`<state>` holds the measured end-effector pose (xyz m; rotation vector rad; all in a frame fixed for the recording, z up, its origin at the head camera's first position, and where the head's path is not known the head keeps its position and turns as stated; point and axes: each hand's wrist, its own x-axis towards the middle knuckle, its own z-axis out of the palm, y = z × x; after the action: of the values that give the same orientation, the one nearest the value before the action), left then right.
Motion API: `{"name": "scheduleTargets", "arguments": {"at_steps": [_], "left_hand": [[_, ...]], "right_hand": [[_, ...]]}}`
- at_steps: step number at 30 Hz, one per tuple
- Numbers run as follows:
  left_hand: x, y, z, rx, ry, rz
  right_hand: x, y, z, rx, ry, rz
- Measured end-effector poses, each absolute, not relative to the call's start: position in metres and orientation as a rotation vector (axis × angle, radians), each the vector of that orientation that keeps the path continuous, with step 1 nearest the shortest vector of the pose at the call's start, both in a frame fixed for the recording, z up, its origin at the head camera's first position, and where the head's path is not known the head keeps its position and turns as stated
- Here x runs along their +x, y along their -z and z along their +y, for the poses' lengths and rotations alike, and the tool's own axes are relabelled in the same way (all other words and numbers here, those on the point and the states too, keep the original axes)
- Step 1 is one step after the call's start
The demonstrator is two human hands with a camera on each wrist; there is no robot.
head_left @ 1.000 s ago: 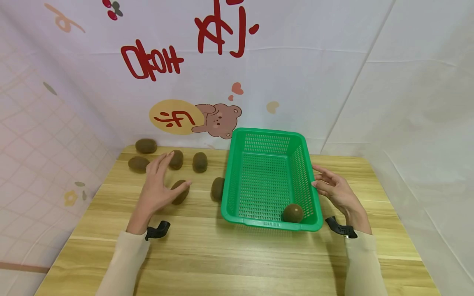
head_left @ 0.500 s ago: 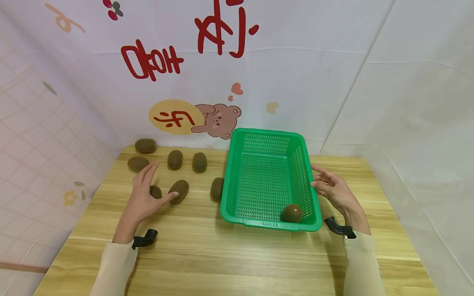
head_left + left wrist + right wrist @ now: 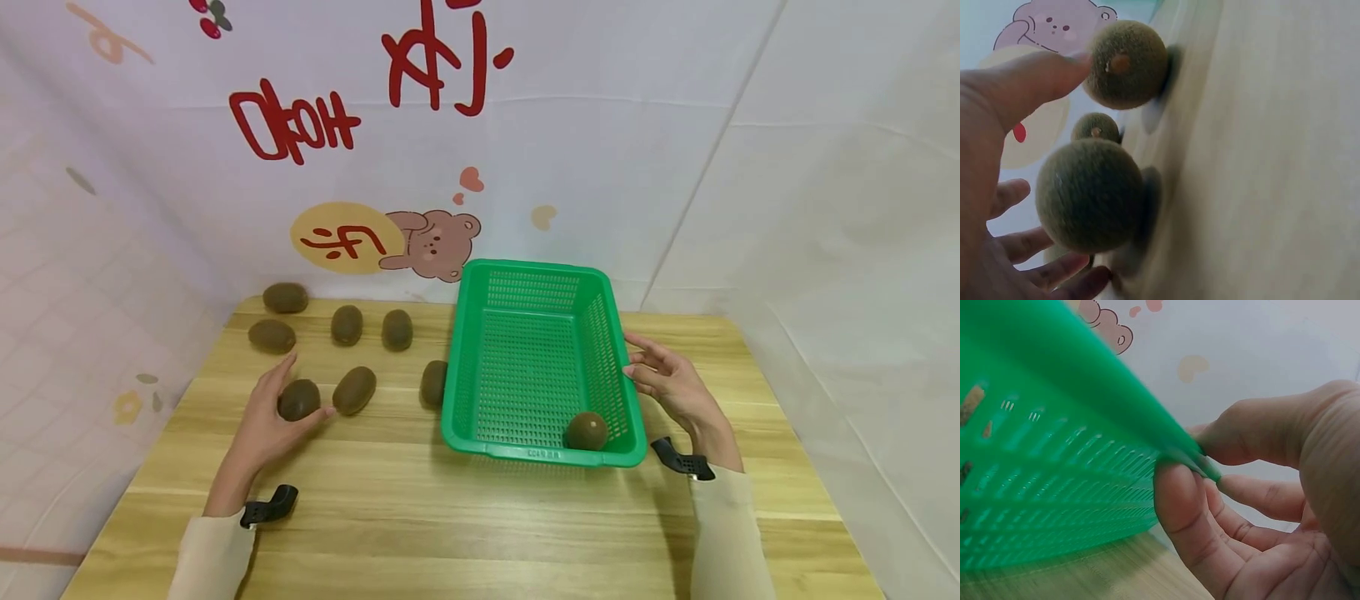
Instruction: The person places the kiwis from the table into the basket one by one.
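My left hand is low at the left of the table, thumb and fingers spread around a brown kiwi. In the left wrist view the thumb stands apart from this kiwi, and the fingers reach along its far side. Just right of the thumb tip lies another kiwi. My right hand pinches the right rim of a green plastic basket, thumb over the edge and fingers beneath, as the right wrist view shows. Inside the basket, one kiwi sits in the near right corner.
Further kiwis lie behind the left hand: one at the back corner, one in front of it, and a pair, left and right. Another kiwi is beside the basket's left wall. White printed cloth hangs behind the wooden table.
The left hand has moved left and toward the person, from over the middle kiwis to around the front left one. The right hand stays at the basket rim. The view has shifted slightly.
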<state>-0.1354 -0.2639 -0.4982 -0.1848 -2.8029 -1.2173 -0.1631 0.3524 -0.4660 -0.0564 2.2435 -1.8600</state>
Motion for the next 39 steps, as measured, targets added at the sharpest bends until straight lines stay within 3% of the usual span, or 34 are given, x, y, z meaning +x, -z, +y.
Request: {"name": "scheduleTargets", "arguments": {"at_steps": [39], "left_hand": [[-0.128, 0.499, -0.265, -0.130, 1.177, -2.672]], "right_hand": [[-0.161, 0.467, 0.353, -0.117, 1.901, 2.201]]}}
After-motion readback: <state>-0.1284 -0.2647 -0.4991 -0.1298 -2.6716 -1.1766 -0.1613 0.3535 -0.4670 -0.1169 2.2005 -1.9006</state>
